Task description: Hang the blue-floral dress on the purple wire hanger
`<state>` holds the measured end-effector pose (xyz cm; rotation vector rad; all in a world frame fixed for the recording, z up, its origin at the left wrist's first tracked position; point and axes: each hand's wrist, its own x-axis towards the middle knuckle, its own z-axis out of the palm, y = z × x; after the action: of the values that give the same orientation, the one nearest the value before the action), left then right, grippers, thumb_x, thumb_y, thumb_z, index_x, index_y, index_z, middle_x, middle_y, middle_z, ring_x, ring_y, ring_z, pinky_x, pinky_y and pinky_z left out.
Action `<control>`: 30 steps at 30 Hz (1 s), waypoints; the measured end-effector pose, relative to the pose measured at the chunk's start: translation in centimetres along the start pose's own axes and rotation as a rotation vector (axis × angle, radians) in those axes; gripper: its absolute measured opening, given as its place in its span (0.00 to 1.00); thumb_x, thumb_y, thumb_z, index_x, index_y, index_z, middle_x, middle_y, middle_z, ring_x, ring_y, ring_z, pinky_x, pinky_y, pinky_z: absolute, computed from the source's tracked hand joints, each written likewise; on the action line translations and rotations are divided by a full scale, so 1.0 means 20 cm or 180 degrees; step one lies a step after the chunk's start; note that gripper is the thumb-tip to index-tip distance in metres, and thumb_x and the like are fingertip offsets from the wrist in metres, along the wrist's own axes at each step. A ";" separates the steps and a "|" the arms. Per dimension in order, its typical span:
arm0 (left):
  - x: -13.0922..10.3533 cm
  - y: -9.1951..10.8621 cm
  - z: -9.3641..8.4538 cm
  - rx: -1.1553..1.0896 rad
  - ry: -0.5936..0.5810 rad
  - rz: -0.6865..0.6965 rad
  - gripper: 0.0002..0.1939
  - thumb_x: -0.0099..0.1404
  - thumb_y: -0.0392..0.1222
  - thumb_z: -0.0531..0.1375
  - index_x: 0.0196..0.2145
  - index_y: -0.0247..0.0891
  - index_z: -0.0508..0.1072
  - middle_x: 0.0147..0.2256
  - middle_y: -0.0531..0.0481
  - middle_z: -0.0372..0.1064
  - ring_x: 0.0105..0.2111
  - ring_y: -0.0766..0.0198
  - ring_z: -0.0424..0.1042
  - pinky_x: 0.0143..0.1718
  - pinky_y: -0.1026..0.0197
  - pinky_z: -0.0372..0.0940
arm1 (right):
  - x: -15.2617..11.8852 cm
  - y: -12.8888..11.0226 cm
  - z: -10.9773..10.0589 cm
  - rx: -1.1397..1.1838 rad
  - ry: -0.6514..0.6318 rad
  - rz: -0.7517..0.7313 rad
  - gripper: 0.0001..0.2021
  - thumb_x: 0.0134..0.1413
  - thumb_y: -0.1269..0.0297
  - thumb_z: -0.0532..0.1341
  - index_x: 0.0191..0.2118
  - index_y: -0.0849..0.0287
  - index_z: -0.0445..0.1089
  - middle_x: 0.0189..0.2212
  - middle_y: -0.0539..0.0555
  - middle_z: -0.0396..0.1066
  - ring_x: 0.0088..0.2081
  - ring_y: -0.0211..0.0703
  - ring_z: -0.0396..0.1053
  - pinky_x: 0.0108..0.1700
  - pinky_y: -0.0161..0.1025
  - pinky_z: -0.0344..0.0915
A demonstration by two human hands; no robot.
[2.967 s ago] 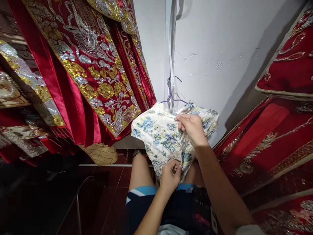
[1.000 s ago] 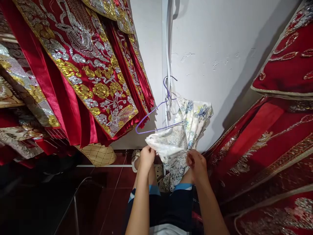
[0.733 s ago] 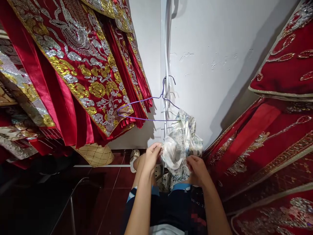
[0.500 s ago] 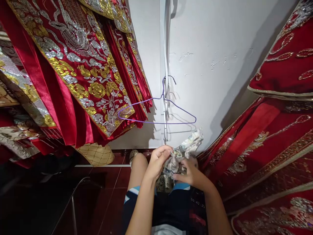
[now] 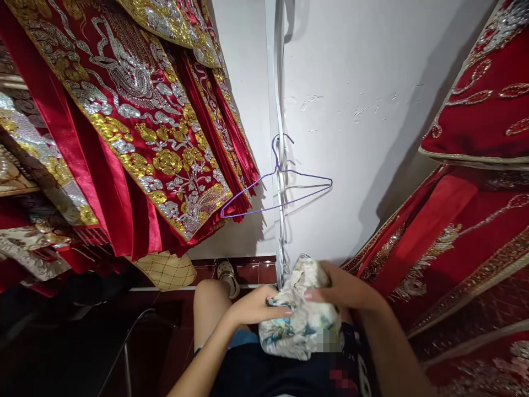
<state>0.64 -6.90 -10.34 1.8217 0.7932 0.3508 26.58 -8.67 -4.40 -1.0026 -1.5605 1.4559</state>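
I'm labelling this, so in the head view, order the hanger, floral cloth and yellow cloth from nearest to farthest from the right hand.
From the right hand:
1. Floral cloth, held in it.
2. Hanger, above and to the left.
3. Yellow cloth, farther left and lower.

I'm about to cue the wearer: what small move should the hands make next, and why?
I'd probably have the left hand and right hand ease the floral garment open a little: both hold it, it is bunched up with its edges hard to make out, and it is clear of the purple hanger.
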 end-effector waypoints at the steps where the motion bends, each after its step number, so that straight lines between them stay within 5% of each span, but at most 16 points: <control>1: -0.04 -0.04 -0.04 0.0338 0.0173 -0.0164 0.29 0.61 0.62 0.64 0.19 0.36 0.61 0.20 0.56 0.51 0.23 0.69 0.48 0.24 0.64 0.45 | 0.02 -0.04 -0.06 -0.0402 -0.0032 0.0088 0.08 0.39 0.64 0.72 0.25 0.62 0.76 0.23 0.53 0.74 0.25 0.44 0.69 0.24 0.35 0.63; 6: -0.22 -0.07 -0.31 0.1207 0.1347 -0.0226 0.21 0.58 0.53 0.67 0.18 0.39 0.69 0.18 0.53 0.63 0.21 0.65 0.58 0.25 0.65 0.53 | 0.27 -0.12 -0.30 -0.1458 0.0746 -0.0561 0.07 0.47 0.68 0.64 0.33 0.60 0.79 0.32 0.53 0.78 0.36 0.49 0.74 0.38 0.38 0.69; 10: -0.27 0.04 -0.46 0.1084 0.2190 -0.0018 0.11 0.51 0.47 0.73 0.21 0.43 0.76 0.28 0.46 0.77 0.33 0.52 0.75 0.48 0.58 0.66 | 0.56 -0.10 -0.34 -0.1685 0.1074 -0.1394 0.23 0.48 0.72 0.62 0.52 0.55 0.76 0.52 0.55 0.76 0.54 0.54 0.72 0.58 0.45 0.64; 13: -0.26 0.14 -0.50 0.0634 0.2504 0.0149 0.10 0.46 0.44 0.75 0.20 0.43 0.77 0.47 0.41 0.79 0.50 0.43 0.75 0.62 0.53 0.60 | 0.76 -0.09 -0.33 -0.1457 0.1146 -0.1424 0.28 0.47 0.71 0.64 0.57 0.56 0.73 0.58 0.58 0.73 0.58 0.54 0.69 0.61 0.48 0.61; 16: -0.25 0.20 -0.54 0.0298 0.2690 0.0172 0.15 0.44 0.41 0.76 0.14 0.43 0.73 0.49 0.41 0.78 0.53 0.41 0.74 0.64 0.52 0.59 | 0.87 -0.07 -0.30 -0.1238 0.1043 -0.1155 0.19 0.48 0.67 0.66 0.48 0.59 0.78 0.49 0.59 0.78 0.52 0.53 0.73 0.58 0.47 0.64; 19: -0.28 0.23 -0.57 0.0228 0.2960 0.0037 0.15 0.42 0.39 0.77 0.15 0.42 0.73 0.50 0.40 0.78 0.57 0.40 0.71 0.66 0.52 0.56 | 0.87 -0.05 -0.28 -0.1179 0.0860 -0.1050 0.10 0.49 0.61 0.67 0.37 0.60 0.79 0.34 0.55 0.79 0.39 0.48 0.75 0.45 0.42 0.69; 24: -0.33 0.29 -0.61 0.0062 0.3149 0.0166 0.05 0.49 0.38 0.74 0.25 0.40 0.81 0.54 0.41 0.75 0.62 0.43 0.66 0.69 0.51 0.50 | 0.70 -0.06 -0.28 -0.0997 0.0945 -0.0691 0.16 0.46 0.52 0.70 0.24 0.61 0.74 0.21 0.51 0.72 0.24 0.40 0.65 0.28 0.36 0.59; 30: -0.20 0.39 -0.59 0.0132 0.3069 0.0710 0.09 0.60 0.41 0.66 0.39 0.39 0.83 0.54 0.42 0.75 0.61 0.49 0.67 0.68 0.53 0.50 | 0.51 -0.13 -0.28 -0.1025 0.1263 -0.0651 0.16 0.45 0.52 0.70 0.21 0.60 0.71 0.19 0.50 0.69 0.22 0.38 0.61 0.25 0.35 0.56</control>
<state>-6.43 -2.76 1.78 1.7404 1.2318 1.4271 27.54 2.85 -1.35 -1.1916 -1.5701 0.8197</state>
